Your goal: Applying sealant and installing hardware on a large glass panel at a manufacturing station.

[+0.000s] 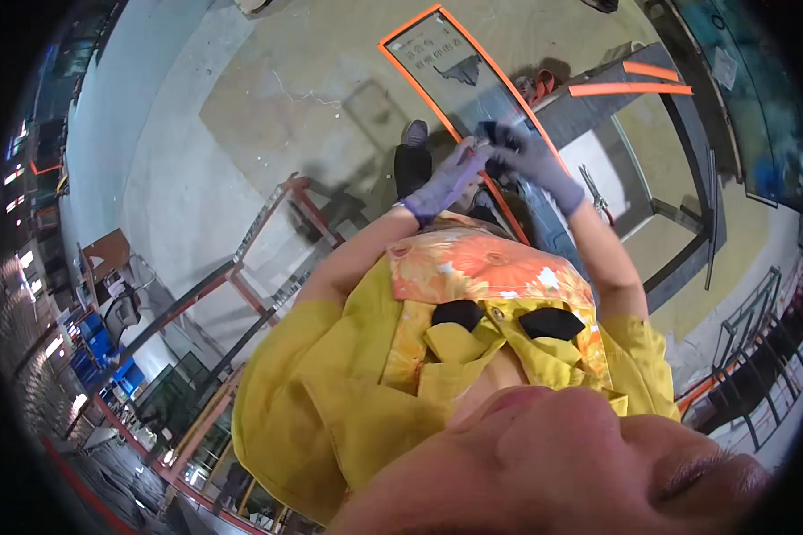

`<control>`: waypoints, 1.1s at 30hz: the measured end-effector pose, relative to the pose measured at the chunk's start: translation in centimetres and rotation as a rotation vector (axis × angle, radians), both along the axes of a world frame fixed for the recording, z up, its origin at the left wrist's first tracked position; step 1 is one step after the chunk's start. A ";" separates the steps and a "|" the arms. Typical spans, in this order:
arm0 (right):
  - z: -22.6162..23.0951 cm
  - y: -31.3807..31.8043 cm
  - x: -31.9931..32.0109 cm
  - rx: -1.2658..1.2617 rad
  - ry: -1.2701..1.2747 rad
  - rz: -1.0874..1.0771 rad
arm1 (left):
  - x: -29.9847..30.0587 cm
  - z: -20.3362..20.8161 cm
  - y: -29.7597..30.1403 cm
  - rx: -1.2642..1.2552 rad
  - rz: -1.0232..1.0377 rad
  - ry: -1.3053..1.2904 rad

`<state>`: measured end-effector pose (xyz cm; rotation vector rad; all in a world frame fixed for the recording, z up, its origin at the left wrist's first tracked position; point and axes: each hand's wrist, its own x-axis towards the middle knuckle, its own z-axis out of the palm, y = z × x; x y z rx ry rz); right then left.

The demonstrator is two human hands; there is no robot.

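My two hands, in thin grey-violet gloves, come together over a long glass pane edged with orange strip. Fingers of my left hand are pinched near the pane's left edge, and anything small between them is too unclear to name. Bent across the pane from the other side, my right hand has its fingertips close to the left ones. Shadow and blur hide what those fingers grip. Dark lettering and a dark jagged patch show on the pane's far part.
Two loose orange strips lie on a dark frame-like stand at right. Pliers rest on a pale surface beside my right forearm. A reddish metal rack stands at left, and black metal racks at lower right.
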<state>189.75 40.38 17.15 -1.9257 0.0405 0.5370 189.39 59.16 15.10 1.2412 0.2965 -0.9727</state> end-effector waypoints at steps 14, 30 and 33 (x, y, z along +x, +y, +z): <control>5.8 8.5 13.0 -0.242 -0.024 -0.104 | 19.0 1.4 5.9 -0.017 -0.546 -0.896; -3.5 -2.1 27.2 -0.948 -0.021 0.364 | 22.8 -4.4 2.3 0.685 -0.555 -0.826; -6.6 -3.2 26.4 -0.802 -0.162 0.483 | 22.0 -4.5 2.0 0.697 -0.567 -0.855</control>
